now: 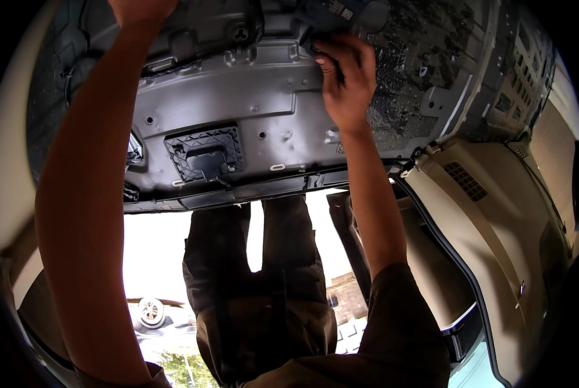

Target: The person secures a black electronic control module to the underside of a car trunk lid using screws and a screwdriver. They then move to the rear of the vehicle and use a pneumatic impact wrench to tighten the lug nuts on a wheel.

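My right hand (349, 81) reaches up to a dark box-like part (333, 11) with a small printed label, at the top of the head view. Its thumb and fingers are bent together against something small and dark below that part; what they pinch is too dark to make out. Only the wrist and back of my left hand (142, 9) show at the upper edge, over the bare grey metal panel (205, 97). The left fingers lie outside the picture. A square black ribbed plate (231, 142) sits on the panel between my forearms.
A black sill strip (257, 189) borders the panel. On the right stands beige trim (444, 207) with a vent grille (465, 181) and a belt strap (490, 246). Dark trousers (228, 252) fill the middle. A car wheel (151, 312) shows through the bright opening.
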### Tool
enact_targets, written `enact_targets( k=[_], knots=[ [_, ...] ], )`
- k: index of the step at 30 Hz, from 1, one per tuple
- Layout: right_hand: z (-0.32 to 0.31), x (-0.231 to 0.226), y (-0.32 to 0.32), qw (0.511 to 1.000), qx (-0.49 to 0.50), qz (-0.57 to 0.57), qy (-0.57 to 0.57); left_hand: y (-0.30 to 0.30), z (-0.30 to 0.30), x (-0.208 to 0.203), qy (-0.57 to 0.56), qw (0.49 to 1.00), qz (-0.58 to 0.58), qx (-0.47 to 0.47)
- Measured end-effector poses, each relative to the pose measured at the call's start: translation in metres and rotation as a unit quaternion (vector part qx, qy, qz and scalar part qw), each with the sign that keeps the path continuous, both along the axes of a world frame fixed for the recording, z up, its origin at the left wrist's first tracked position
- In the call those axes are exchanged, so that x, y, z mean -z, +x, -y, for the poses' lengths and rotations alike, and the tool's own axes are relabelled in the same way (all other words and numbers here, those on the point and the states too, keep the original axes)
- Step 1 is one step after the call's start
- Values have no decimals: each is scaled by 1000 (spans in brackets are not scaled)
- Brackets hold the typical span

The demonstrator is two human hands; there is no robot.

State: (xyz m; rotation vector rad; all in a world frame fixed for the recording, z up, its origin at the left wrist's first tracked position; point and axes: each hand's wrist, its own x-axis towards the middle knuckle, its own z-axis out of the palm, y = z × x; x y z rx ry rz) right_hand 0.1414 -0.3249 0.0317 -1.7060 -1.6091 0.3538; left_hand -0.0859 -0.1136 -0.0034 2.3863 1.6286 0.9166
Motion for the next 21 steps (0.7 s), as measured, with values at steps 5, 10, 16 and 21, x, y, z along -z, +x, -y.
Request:
enact_targets(
  k=[5,10,16,21],
  knots=[
    [5,4,-3,999,35,-19,15,1,-2,4,13,1000,3,2],
    [29,1,-9,981,165,-98,12,2,-1,0,5,1000,19,-11],
    [80,-48,-64,902,217,-365,-80,-37,35,-28,-220,914,331,-83],
    [83,-128,-123,871,187,-454,21,-57,181,-138,-484,375,788,-59]
  ],
)
